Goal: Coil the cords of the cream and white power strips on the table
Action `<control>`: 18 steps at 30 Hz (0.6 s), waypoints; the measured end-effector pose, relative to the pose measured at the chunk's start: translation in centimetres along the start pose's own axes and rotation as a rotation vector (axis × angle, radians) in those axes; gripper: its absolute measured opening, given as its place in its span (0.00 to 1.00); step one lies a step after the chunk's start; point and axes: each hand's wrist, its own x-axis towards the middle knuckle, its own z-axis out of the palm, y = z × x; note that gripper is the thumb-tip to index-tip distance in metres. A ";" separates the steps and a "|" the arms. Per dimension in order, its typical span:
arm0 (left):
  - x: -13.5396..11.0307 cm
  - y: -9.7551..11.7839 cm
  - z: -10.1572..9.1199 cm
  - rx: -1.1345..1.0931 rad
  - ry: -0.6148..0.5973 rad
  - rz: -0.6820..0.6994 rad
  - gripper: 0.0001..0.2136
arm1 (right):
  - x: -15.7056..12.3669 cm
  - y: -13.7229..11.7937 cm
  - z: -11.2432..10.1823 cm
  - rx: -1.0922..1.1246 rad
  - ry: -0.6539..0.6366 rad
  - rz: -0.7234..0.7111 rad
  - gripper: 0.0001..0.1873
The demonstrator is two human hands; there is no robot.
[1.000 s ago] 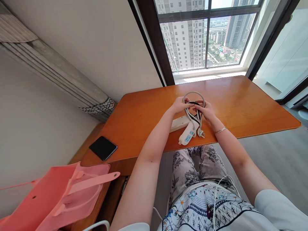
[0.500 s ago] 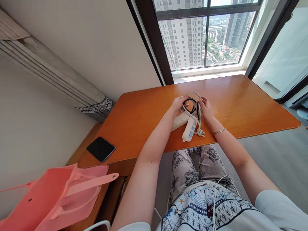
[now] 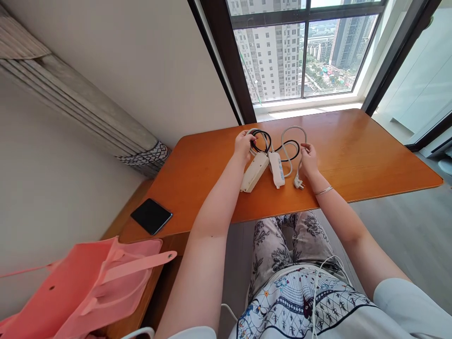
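Orange-brown wood counter (image 3: 353,155) carries two power strips side by side at mid-frame: a cream strip (image 3: 254,172) and, right of it, a white strip (image 3: 277,169). The left hand (image 3: 243,143) has its grip closed on the looped black cable (image 3: 269,140) above the cream strip. The right hand (image 3: 309,159) has its grip pinched on the grey cord (image 3: 293,127) just above its plug (image 3: 298,182). A black phone (image 3: 151,215) lies at lower left.

Table (image 3: 353,155): orange-brown wood, smooth varnish, soft sheen. Cream power strip (image 3: 254,172) and white power strip (image 3: 276,169): smooth hard plastic, slight gloss. Black cable (image 3: 263,140) and grey cable (image 3: 293,129): matt rubbery sheath. Plug (image 3: 298,182): bright metal prongs. Phone (image 3: 151,216): glossy black face. Pink bag (image 3: 88,287): matt, pliable, plastic-like. Bracelet (image 3: 323,190): shiny metal.
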 end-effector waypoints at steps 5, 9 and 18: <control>1.0 0.8 -0.9 -0.081 0.202 0.083 0.10 | -0.4 -1.1 -0.8 -0.152 0.347 0.061 0.23; 1.5 1.3 -1.9 -0.205 0.309 0.101 0.09 | -1.9 -3.1 0.1 -0.279 0.138 -0.213 0.19; 0.7 0.7 -3.3 -0.439 0.203 0.094 0.06 | -3.3 -4.7 1.4 -0.399 -0.261 -0.381 0.23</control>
